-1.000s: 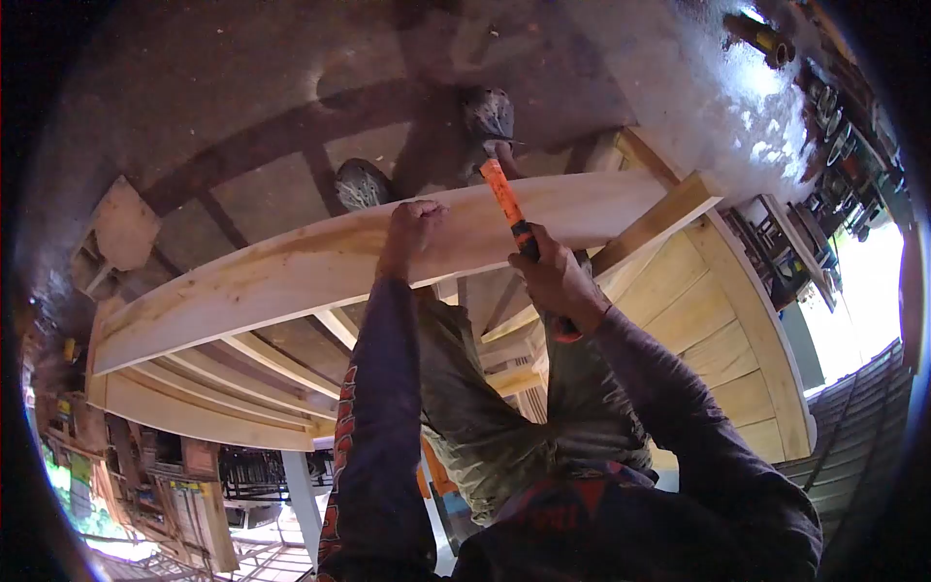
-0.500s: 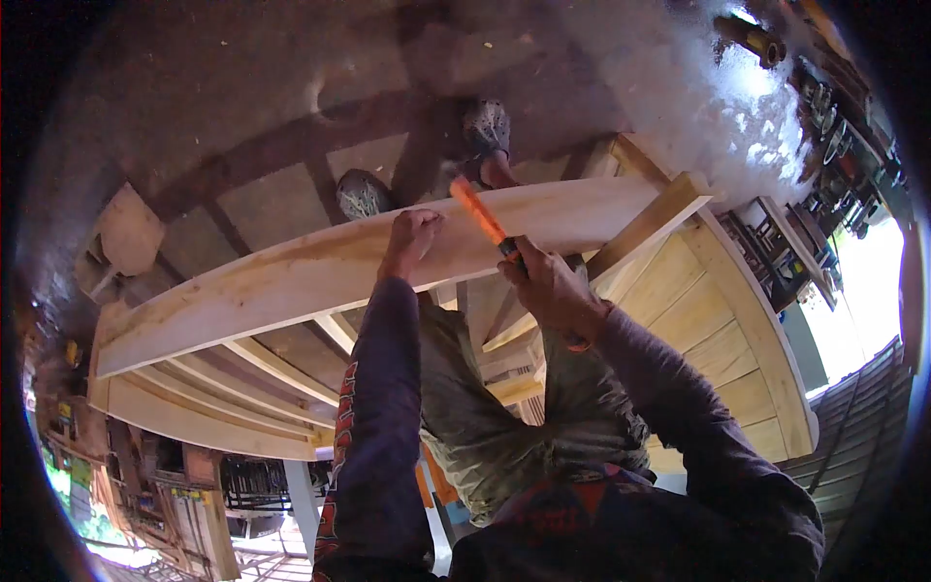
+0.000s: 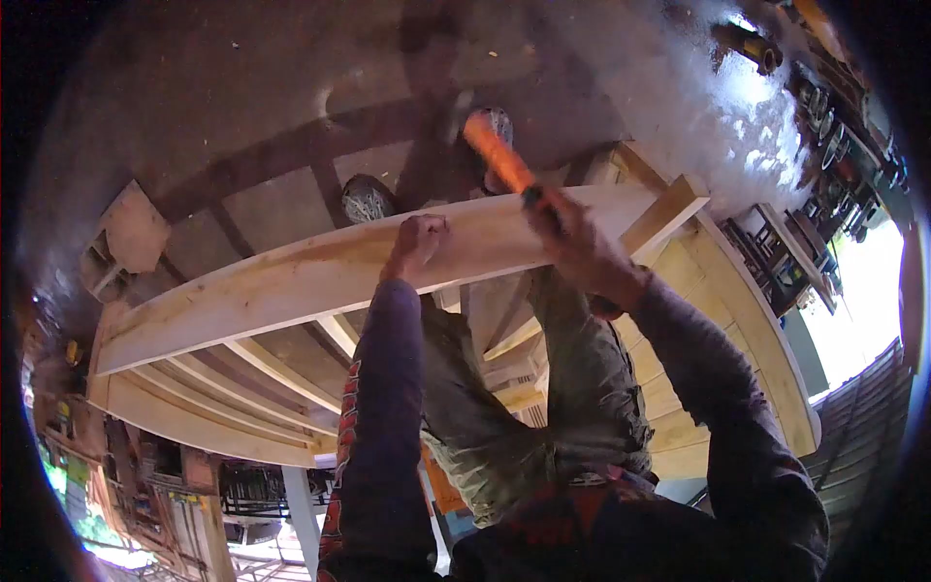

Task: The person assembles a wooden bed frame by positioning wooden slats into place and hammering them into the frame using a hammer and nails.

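My right hand is wrapped round the black grip of a hammer with an orange shaft. The hammer is raised above the far edge of a pale, curved wooden board, and its head is smeared by motion. On the board, left of the hammer, rests my left hand, closed with thumb and fingers pinched together. Whatever sits in that pinch is too small to make out. Beneath the board, slats run toward my legs as part of a wooden frame.
A short wooden block crosses the board's right end, beside a panelled wooden section. My feet are on the floor just beyond the board. A loose piece of wood stands at the left. Tools and clutter line the right side.
The hammer and my right hand have moved up and to the right, away from the board. My left hand stays at nearly the same place on the board.
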